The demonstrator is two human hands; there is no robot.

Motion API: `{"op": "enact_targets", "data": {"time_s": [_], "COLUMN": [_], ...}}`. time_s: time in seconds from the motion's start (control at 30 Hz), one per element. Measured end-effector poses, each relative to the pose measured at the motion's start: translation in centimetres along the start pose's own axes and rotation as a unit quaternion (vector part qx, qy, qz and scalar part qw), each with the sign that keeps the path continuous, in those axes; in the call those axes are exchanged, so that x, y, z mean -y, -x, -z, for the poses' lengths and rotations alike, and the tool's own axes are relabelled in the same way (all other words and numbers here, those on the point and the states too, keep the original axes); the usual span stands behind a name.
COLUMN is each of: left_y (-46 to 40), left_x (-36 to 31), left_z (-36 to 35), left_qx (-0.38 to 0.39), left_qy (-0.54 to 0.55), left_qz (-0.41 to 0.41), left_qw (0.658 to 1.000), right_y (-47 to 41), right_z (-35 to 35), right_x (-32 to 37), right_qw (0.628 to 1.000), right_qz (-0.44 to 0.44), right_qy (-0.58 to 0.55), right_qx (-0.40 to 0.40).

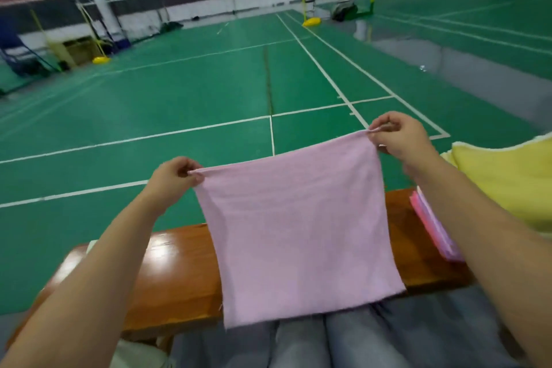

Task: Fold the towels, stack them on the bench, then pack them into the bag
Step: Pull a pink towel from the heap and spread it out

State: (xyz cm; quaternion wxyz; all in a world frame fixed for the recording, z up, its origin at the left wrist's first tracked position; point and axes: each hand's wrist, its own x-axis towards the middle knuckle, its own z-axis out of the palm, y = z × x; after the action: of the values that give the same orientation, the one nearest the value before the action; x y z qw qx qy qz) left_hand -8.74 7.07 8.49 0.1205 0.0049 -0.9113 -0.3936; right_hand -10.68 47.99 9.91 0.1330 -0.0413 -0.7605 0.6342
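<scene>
You hold a pink towel up in front of you, spread flat and hanging square over the bench. Your left hand pinches its top left corner, your right hand pinches the top right corner, and the top edge runs taut between them. The bottom edge hangs loose over your lap. The cloth is soft and slightly fuzzy; the bench is glossy brown wood. To your right on the bench lies a pink stack, with a yellow towel beside it, near your right forearm. Open green court floor lies ahead.
</scene>
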Motion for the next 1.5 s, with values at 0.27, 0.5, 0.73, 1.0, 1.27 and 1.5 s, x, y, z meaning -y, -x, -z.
{"op": "enact_targets", "data": {"time_s": [0.27,0.5,0.73,1.0,1.27,1.5], "left_y": [1.5,1.3,0.5,1.1,9.6,13.9], "left_x": [-5.6,-7.1,-6.4,-5.9,-10.0,-8.9], "left_z": [4.6,6.2,6.4,-1.8,-12.0,-14.6], "left_qx": [-0.037,-0.068,-0.055,0.004,0.001,0.017], "left_qy": [0.179,0.323,0.46,0.495,0.498,0.379], "left_qz": [-0.033,-0.054,0.027,0.203,0.236,0.2], "left_qw": [0.983,0.942,0.886,0.845,0.834,0.903], "right_y": [0.4,0.1,-1.3,0.2,10.3,14.7], "right_z": [2.9,3.4,3.2,-2.9,-9.4,-9.7], "right_x": [6.6,7.8,8.2,3.3,-0.9,-4.5], "right_qw": [0.994,0.982,0.953,0.929,0.997,0.994], "right_qz": [0.045,0.046,-0.066,-0.191,0.009,0.023], "right_qy": [-0.103,-0.182,-0.266,-0.313,-0.05,0.033], "right_qx": [0.017,0.033,0.127,0.042,0.066,0.099]}}
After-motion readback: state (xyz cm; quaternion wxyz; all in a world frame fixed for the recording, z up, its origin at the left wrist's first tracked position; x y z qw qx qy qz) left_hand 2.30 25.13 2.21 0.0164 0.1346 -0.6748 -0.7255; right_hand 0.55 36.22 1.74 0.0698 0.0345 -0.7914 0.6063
